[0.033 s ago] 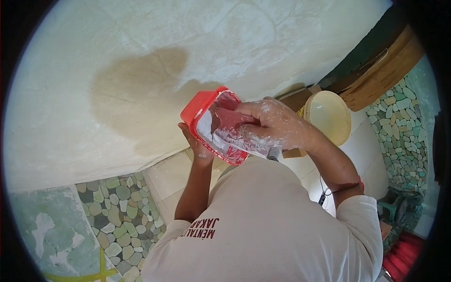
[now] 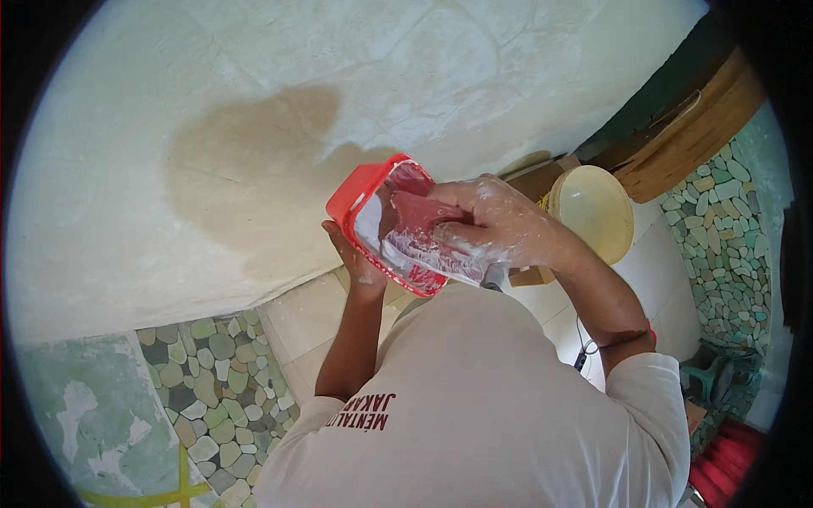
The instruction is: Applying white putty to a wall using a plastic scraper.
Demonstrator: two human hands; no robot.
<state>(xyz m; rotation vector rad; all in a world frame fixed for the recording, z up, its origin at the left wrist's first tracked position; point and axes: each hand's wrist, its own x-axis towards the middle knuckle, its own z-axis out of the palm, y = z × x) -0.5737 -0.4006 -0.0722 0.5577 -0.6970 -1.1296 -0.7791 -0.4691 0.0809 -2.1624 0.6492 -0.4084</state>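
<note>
My left hand supports a red plastic tub from its left and underside, with most of its fingers hidden behind it. The tub is tilted so that its mouth faces me, and white paste coats the inside. My right hand, spattered with white, reaches over the tub's right rim. Its thumb and fingers pinch a flat red scraper smeared with paste. The scraper's far part lies within the mouth of the tub.
A pale wall stands right in front of me. To the right are a cream bucket, a cardboard box and a brown wooden board. Pebble-patterned floor lies at lower left, beside light tiles.
My right hand and the scraper have shifted very slightly, the fingertips drawing a little to the right. My left hand and the tub stay in place.
</note>
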